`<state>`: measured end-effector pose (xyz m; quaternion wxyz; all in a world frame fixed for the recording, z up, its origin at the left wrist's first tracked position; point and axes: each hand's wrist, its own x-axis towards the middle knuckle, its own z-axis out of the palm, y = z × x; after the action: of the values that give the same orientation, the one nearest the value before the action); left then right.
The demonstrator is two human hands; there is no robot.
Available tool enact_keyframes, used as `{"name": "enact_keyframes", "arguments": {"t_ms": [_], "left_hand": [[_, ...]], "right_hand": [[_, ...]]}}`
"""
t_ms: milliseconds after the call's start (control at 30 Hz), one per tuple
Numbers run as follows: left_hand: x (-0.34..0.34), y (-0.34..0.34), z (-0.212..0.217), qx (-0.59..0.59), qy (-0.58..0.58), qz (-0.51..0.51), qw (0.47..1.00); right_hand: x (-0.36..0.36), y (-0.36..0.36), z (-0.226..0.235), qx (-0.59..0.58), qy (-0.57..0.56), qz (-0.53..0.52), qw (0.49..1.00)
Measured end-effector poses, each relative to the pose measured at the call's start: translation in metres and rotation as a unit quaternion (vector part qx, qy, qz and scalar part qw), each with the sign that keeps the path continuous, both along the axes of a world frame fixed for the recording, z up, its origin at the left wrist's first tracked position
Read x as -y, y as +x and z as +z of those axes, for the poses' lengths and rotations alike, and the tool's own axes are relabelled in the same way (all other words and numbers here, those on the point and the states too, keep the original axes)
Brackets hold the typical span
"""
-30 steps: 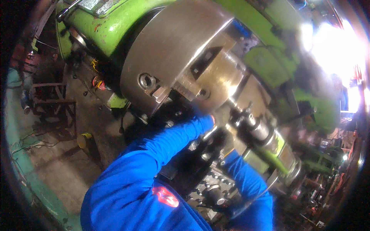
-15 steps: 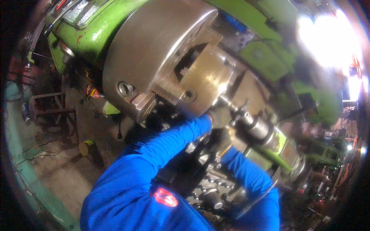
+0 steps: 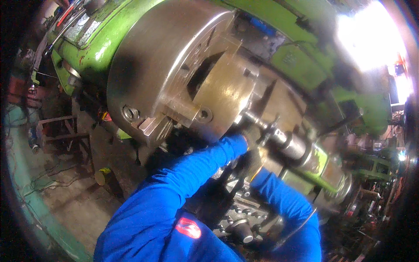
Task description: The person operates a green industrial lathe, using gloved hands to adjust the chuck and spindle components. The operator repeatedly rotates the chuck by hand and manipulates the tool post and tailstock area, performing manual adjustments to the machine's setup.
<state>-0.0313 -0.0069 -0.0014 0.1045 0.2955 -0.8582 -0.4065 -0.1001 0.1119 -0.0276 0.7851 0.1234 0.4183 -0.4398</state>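
A large steel lathe chuck (image 3: 148, 65) holds a metal block with a brassy sheen (image 3: 227, 85) in its jaws. Right of the block, a slim shaft (image 3: 254, 118) runs from its face to a cross-handled fitting (image 3: 274, 131), in line with a steel tailstock barrel (image 3: 292, 146). Just below this shaft is my left hand (image 3: 252, 137), in a dark glove, close to the block's lower edge. My right hand (image 3: 251, 163), gloved too, lies right beneath it, near the fitting. Fingers of both hands are hidden or blurred, so their grip does not show.
The green headstock (image 3: 102, 39) stands at upper left, green machine parts (image 3: 301, 63) at the back. Below my hands sits a tool post area with several bolts (image 3: 242, 229). A yellow-topped can (image 3: 102, 174) and a metal stand (image 3: 65, 135) are on the left floor.
The view has shifted slightly, so the chuck and block appear farther left. Both hands stay near the shaft; my left forearm sits a little farther right in the picture.
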Motion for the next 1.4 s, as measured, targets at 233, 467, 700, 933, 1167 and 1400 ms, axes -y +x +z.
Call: {"name": "enact_keyframes", "arguments": {"t_ms": [233, 467, 700, 933, 1167, 1400], "left_hand": [[-0.004, -0.001, 0.001, -0.017, 0.000, 0.011, 1.000], [-0.005, 0.003, 0.002, -0.037, 0.002, 0.034, 0.999], [-0.011, 0.003, 0.002, -0.047, 0.002, 0.049, 0.998], [-0.012, 0.001, -0.004, -0.059, 0.001, 0.067, 0.996], [-0.016, -0.001, 0.000, -0.065, -0.004, 0.070, 0.995], [-0.015, -0.003, 0.005, -0.072, -0.007, 0.076, 0.994]], "right_hand": [[-0.007, 0.002, -0.020, -0.075, -0.009, 0.020, 0.997], [0.011, 0.019, 0.033, -0.097, 0.051, -0.019, 0.994], [0.005, 0.009, 0.023, 0.000, 0.021, 0.012, 1.000], [0.032, 0.036, 0.078, -0.128, 0.121, 0.013, 0.984], [0.020, 0.024, 0.065, -0.098, 0.040, 0.067, 0.992], [0.012, 0.014, 0.040, 0.011, 0.042, 0.007, 0.999]]}}
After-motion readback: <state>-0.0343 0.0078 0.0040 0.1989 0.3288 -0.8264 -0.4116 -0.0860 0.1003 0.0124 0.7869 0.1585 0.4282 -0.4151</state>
